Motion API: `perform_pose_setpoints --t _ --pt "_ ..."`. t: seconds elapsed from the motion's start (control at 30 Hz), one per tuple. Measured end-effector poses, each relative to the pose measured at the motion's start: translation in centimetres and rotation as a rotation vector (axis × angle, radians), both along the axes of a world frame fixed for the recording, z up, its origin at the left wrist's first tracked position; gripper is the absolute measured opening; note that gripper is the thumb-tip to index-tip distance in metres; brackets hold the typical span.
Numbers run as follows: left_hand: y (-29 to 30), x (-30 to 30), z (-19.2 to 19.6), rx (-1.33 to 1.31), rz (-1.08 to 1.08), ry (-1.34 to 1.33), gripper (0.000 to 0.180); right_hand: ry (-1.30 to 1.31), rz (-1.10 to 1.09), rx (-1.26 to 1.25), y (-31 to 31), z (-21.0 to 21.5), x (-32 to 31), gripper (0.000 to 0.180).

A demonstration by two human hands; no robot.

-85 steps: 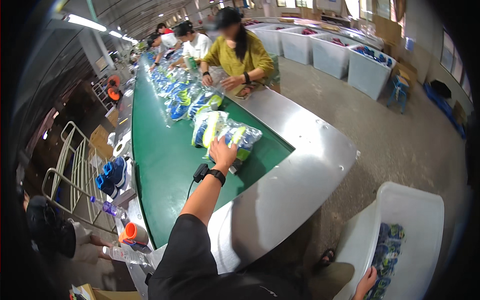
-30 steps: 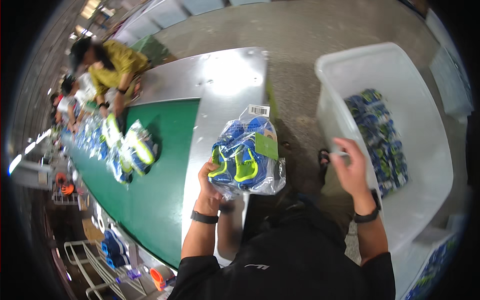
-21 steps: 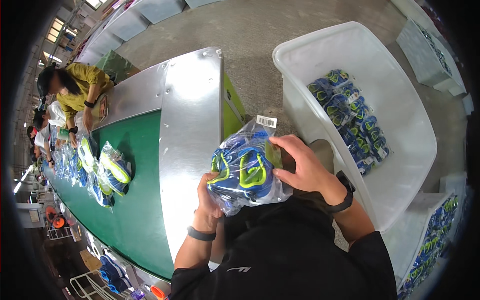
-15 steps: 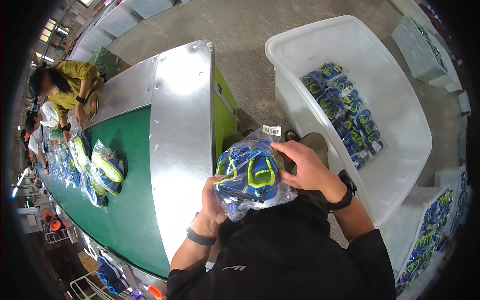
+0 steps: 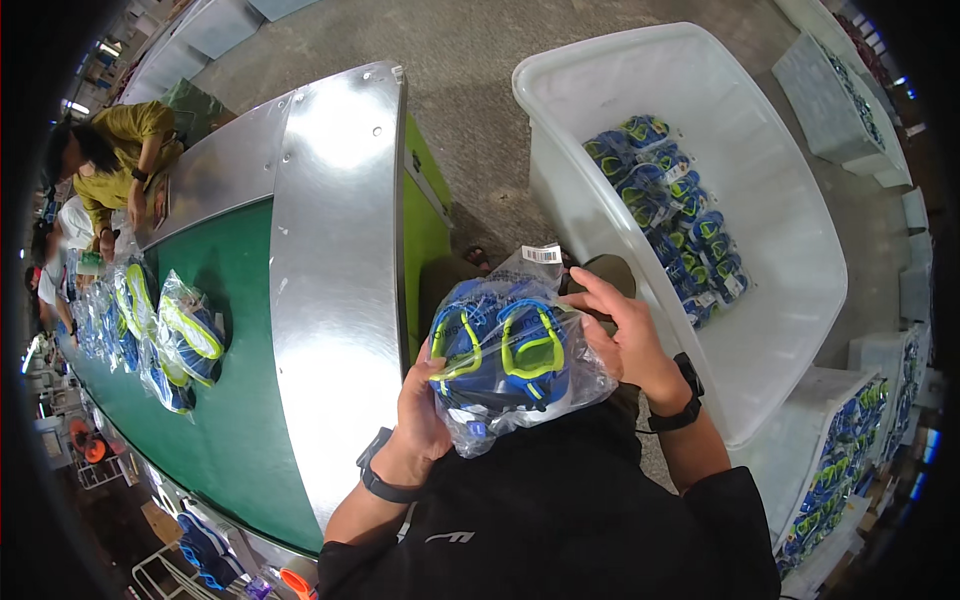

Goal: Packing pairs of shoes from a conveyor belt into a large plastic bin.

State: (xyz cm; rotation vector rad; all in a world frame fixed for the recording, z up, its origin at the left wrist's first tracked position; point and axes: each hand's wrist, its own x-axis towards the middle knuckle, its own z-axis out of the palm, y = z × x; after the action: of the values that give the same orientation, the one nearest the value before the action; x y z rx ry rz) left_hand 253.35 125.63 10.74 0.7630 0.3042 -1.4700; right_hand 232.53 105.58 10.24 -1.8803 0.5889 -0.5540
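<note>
A pair of blue shoes with lime-green collars (image 5: 535, 355), packed in a clear plastic bag, is held in front of my body. My left hand (image 5: 422, 408) grips the bag's left side, thumb on top. At its right side, my right hand (image 5: 640, 340) holds the bag's edge, with the thumb against the plastic and the index finger stretched along the far corner. A white barcode label (image 5: 541, 254) shows on the far end of the bag. The undersides of the shoes are hidden.
A large white bin (image 5: 770, 200) with several bagged shoe pairs (image 5: 690, 225) stands at my right. On my left, a green conveyor belt (image 5: 235, 440) with a metal edge (image 5: 330, 260) carries more bagged shoes (image 5: 190, 330). A person in a yellow top (image 5: 125, 150) works beside it.
The bagged shoes have tilted slightly, showing more of their openings. My right hand's fingers have shifted along the bag's right side. The whole view has moved a little.
</note>
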Motion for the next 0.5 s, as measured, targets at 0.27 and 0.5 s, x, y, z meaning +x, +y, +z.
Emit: perform_pose_setpoints --t 0.27,0.5 --pt "-1.1 -0.5 2.2 -0.137 -0.019 -0.161 0.075 -0.023 -0.013 -0.082 -0.6 1.9 -0.7 0.056" --pt "-1.9 -1.1 2.4 -0.105 -0.045 -0.197 0.081 -0.074 -0.065 0.013 -1.0 1.4 -1.5 0.052"
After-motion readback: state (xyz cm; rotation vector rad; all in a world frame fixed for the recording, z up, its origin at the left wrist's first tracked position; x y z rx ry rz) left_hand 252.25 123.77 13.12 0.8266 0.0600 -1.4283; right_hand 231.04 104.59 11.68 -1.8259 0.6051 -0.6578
